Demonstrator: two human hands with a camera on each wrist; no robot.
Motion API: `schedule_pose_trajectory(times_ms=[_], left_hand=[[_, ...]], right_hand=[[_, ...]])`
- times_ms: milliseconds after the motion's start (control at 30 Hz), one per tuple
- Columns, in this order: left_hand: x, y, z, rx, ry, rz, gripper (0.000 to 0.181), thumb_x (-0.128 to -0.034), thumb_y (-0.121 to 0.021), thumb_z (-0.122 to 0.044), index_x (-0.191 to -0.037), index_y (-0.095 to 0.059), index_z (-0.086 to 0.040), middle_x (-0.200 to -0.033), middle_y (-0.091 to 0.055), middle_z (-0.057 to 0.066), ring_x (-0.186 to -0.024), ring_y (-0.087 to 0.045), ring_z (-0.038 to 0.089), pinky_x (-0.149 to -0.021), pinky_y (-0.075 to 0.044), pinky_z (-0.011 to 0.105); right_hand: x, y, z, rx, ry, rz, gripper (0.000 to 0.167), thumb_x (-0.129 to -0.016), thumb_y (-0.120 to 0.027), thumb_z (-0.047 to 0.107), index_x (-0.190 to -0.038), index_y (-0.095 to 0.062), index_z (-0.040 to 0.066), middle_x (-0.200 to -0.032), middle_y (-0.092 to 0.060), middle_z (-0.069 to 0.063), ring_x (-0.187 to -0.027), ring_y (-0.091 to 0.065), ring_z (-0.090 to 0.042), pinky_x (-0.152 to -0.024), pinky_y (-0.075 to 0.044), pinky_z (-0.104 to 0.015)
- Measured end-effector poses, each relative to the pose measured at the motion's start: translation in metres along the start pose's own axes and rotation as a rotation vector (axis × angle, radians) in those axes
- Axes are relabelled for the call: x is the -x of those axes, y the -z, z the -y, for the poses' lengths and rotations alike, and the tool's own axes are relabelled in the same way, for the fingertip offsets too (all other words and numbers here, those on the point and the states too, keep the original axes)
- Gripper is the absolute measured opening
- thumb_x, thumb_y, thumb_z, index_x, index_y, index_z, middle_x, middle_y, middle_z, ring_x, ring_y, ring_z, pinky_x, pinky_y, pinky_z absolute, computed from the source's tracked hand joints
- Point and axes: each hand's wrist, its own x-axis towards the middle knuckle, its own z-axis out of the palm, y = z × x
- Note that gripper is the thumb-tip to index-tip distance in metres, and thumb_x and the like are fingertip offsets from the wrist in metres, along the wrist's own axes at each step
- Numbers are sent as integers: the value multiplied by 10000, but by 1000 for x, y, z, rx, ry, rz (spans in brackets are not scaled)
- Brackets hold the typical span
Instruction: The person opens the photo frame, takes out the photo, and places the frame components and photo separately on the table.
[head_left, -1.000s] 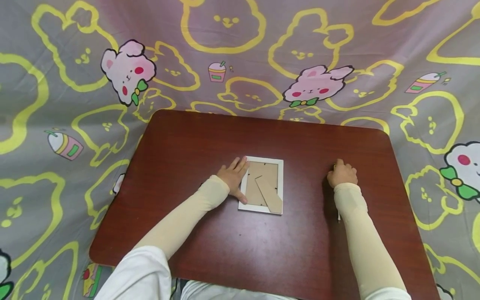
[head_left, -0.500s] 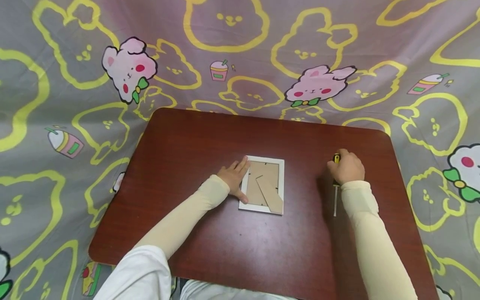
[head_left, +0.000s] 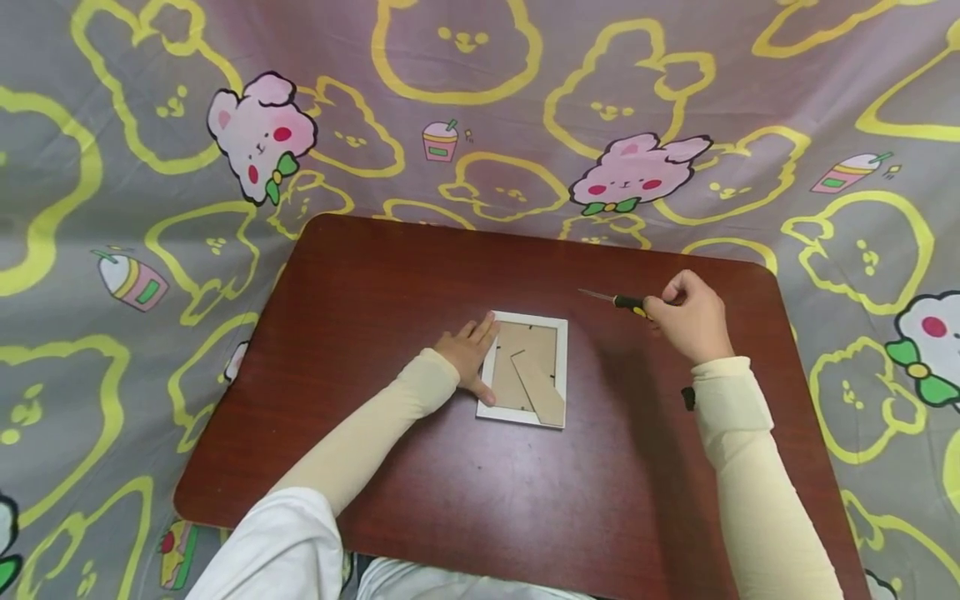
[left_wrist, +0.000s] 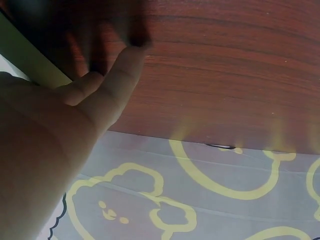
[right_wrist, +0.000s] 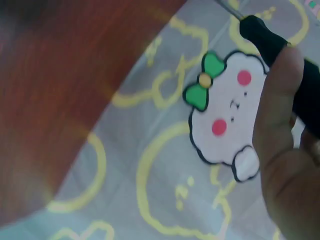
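A white picture frame (head_left: 561,367) lies back side up near the middle of the table, its beige backing board (head_left: 517,379) and slanted stand leg showing. Several small dark tabs line the backing's edges. My left hand (head_left: 467,358) rests on the frame's left side with fingers spread. In the left wrist view part of the left hand (left_wrist: 75,110) lies beside the frame's edge. My right hand (head_left: 692,315) grips a black and yellow screwdriver (head_left: 628,302) above the table, its metal shaft pointing left. The right wrist view shows the thumb against the screwdriver's dark handle (right_wrist: 262,37).
The reddish-brown wooden table (head_left: 405,275) has rounded corners. A grey cloth (head_left: 495,75) printed with yellow outlines and cartoon animals hangs around its back and sides. A small dark object (head_left: 687,398) shows beside the right cuff.
My right hand has lifted the screwdriver off the right side of the table. Its shaft has swung from pointing toward me to pointing left. The left hand and picture frame have stayed put.
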Motion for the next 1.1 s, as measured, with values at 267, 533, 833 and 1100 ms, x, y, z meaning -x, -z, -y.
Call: schedule_pose_trajectory(times_ms=[267, 533, 833, 1100], left_hand=[[-4, -4, 1, 7, 13, 25, 1487, -596, -790, -758, -1621, 90, -137, -1665, 180, 44, -1528, -96, 324, -1126, -284, 610], [-4, -2, 2, 11, 10, 19, 1485, -602, -793, -749, -1620, 94, -131, -1668, 176, 55, -1525, -100, 339, -1126, -280, 614], [-7, -4, 4, 2, 12, 19, 1498, -587, -787, -766, -1620, 93, -132, -1666, 177, 57, -1525, -106, 338, -1123, -283, 616], [-9, -5, 3, -7, 25, 27, 1504, -579, -783, -774, -1618, 109, -151, -1662, 189, 40, -1528, -96, 323, -1125, -282, 612]], right_hand=[[3, -20, -15, -180, 20, 321, 159, -891, -592, 43, -1031, -554, -23, -805, -514, -35, -709, -566, -149, -645, -482, -282], [2, -29, -26, -180, -40, 432, 437, -908, -485, 62, -1315, -637, 12, -1012, -627, -160, -838, -563, -263, -723, -468, -338], [5, -58, -30, -39, 89, 398, 236, -954, -702, 190, -1129, -701, 31, -933, -654, -113, -744, -577, -191, -636, -492, -316], [8, -87, -33, 96, 214, 464, 208, -888, -746, 148, -1055, -773, 27, -956, -727, -67, -839, -607, -211, -725, -503, -357]])
